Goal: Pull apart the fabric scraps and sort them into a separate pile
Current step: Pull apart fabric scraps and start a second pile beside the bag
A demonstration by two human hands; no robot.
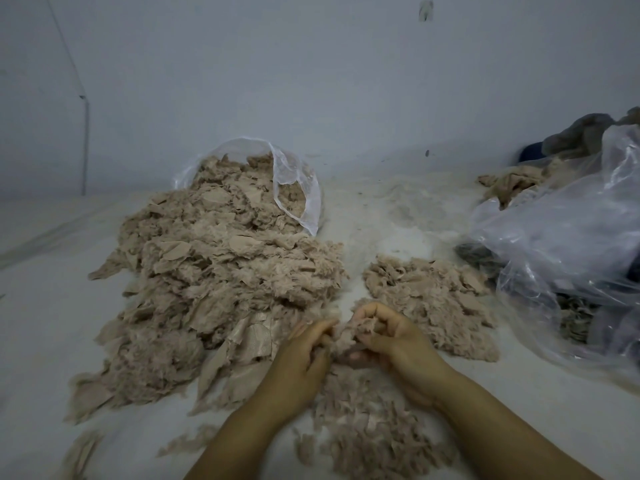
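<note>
A big heap of beige fabric scraps (214,282) spills from a clear plastic bag (294,181) at the left. A smaller pile of the same scraps (433,299) lies to the right of it. Between the two, my left hand (304,362) and my right hand (391,337) both grip one fuzzy clump of scraps (349,332), fingers curled into it. More loose scraps (367,424) lie on the surface below my hands and between my forearms.
A large crumpled clear plastic bag (568,244) with grey and dark cloth fills the right side. Beige cloth (509,181) and dark garments (581,133) lie behind it. The white surface (398,209) meets a pale wall at the back.
</note>
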